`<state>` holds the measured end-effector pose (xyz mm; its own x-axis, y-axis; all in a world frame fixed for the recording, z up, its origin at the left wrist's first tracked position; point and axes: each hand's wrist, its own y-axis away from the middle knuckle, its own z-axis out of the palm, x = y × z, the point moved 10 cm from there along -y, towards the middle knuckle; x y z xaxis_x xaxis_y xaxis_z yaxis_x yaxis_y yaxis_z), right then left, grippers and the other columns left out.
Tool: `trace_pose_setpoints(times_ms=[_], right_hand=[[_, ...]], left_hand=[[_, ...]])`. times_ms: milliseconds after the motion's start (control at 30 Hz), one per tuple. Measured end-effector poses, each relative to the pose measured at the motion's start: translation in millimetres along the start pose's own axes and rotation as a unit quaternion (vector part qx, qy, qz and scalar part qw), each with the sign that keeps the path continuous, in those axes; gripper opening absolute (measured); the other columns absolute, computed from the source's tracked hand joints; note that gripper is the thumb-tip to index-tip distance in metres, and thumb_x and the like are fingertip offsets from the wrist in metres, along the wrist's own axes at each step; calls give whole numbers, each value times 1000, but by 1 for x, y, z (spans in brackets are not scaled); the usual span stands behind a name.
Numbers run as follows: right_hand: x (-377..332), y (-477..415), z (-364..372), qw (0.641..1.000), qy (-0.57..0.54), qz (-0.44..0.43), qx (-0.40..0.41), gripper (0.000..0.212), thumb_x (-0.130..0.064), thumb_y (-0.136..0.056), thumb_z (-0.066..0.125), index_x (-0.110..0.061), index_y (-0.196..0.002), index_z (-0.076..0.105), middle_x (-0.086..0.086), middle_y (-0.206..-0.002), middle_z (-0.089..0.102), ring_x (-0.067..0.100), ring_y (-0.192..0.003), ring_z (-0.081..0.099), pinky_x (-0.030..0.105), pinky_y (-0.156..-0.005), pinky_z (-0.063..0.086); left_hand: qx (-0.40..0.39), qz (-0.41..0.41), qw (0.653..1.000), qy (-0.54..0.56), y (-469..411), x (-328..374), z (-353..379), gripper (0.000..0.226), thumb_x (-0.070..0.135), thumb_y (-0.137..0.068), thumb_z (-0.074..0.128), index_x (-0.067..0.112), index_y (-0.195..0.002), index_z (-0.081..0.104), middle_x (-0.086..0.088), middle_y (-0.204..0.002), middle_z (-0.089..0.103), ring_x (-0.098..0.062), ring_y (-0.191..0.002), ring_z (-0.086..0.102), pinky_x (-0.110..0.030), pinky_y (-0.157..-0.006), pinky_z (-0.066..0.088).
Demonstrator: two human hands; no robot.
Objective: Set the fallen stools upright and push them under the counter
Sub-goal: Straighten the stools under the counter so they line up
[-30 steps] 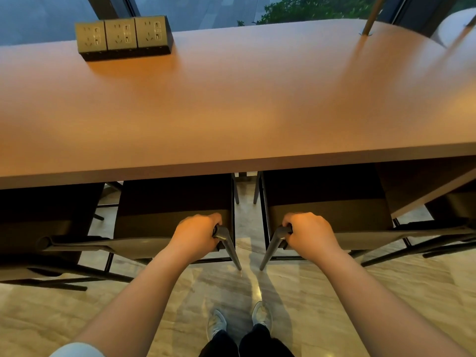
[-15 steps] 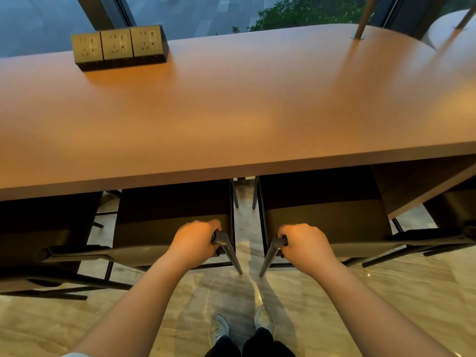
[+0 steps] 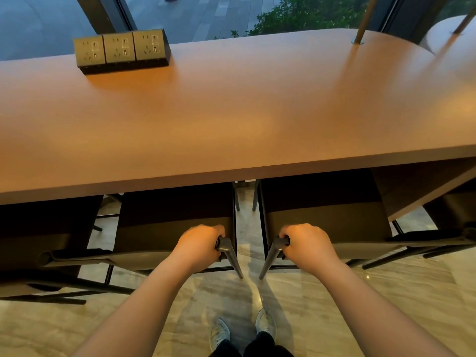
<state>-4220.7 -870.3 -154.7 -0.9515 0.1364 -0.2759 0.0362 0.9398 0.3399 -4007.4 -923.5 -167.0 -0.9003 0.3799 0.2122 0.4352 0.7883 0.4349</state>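
Two dark stools stand upright side by side, their seats partly under the wooden counter (image 3: 231, 117). My left hand (image 3: 199, 244) is closed on the back corner of the left stool (image 3: 167, 222). The right stool (image 3: 327, 215) is gripped at its back corner by my right hand (image 3: 306, 243). A narrow gap of floor separates the two stools. The front halves of both seats are hidden by the counter's edge.
A black block of three power sockets (image 3: 121, 50) sits on the counter at the back left. A thin metal pole (image 3: 360, 24) rises from the counter at the right. More stools stand at the far left (image 3: 38, 243) and far right (image 3: 448, 215). My shoes (image 3: 242, 328) rest on marble floor.
Both stools have slid a little further under the counter, with my hands following them forward. The view has tilted slightly downward.
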Motion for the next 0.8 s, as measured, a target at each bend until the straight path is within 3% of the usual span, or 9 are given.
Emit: trace_pose_setpoints(times_ms=[167, 300, 367, 467, 533, 667, 800], right_hand=[[1, -1, 1, 1000, 2, 1, 7, 11, -26, -90, 56, -31, -95, 64, -7, -76, 68, 16, -64, 61, 32, -54, 53], [7, -3, 6, 1000, 8, 17, -14, 10, -26, -88, 60, -33, -94, 62, -10, -78, 62, 11, -63, 56, 26, -47, 42], [5, -5, 6, 999, 5, 31, -23, 11, -34, -87, 63, -34, -98, 61, -10, -85, 62, 12, -69, 57, 29, -56, 50], [-23, -9, -9, 999, 26, 17, 30, 54, -62, -76, 65, -33, -122, 58, -6, -115, 64, 17, -97, 62, 34, -79, 52], [-72, -9, -18, 996, 18, -43, 69, 71, -72, -74, 61, -29, -131, 54, -3, -131, 59, 20, -116, 57, 39, -93, 47], [-188, -2, -13, 987, -52, -129, 74, 82, -75, -74, 60, -29, -140, 47, -1, -147, 47, 18, -135, 42, 43, -106, 37], [-291, 6, 2, 979, -93, -169, 72, 85, -74, -74, 62, -31, -144, 39, -1, -154, 38, 18, -141, 33, 47, -113, 32]], left_hand=[[8, -4, 1000, 7, 0, -2, 2, 25, 22, -79, 69, 32, -97, 55, 8, -76, 60, -15, -67, 58, -34, -59, 54], [19, -18, 1000, 9, 0, -4, 4, 31, 25, -80, 70, 32, -106, 55, 8, -79, 62, -15, -69, 60, -35, -63, 56], [29, -21, 999, 12, 3, -4, 5, 48, 31, -82, 70, 33, -124, 48, 6, -94, 68, -18, -78, 64, -34, -65, 56], [86, -17, 995, 36, 16, -16, -9, 79, 48, -77, 73, 38, -143, 30, 6, -127, 63, -19, -104, 64, -32, -74, 51], [109, -19, 992, 64, 33, -35, -21, 92, 55, -73, 75, 40, -147, 23, 8, -140, 53, -17, -117, 58, -32, -81, 51], [148, -45, 984, 91, 78, -100, -45, 105, 59, -68, 79, 36, -150, 18, 6, -153, 38, -17, -134, 43, -36, -100, 44], [202, -74, 971, 101, 139, -191, -63, 111, 61, -66, 79, 34, -152, 15, 4, -158, 28, -15, -143, 29, -43, -112, 34]])
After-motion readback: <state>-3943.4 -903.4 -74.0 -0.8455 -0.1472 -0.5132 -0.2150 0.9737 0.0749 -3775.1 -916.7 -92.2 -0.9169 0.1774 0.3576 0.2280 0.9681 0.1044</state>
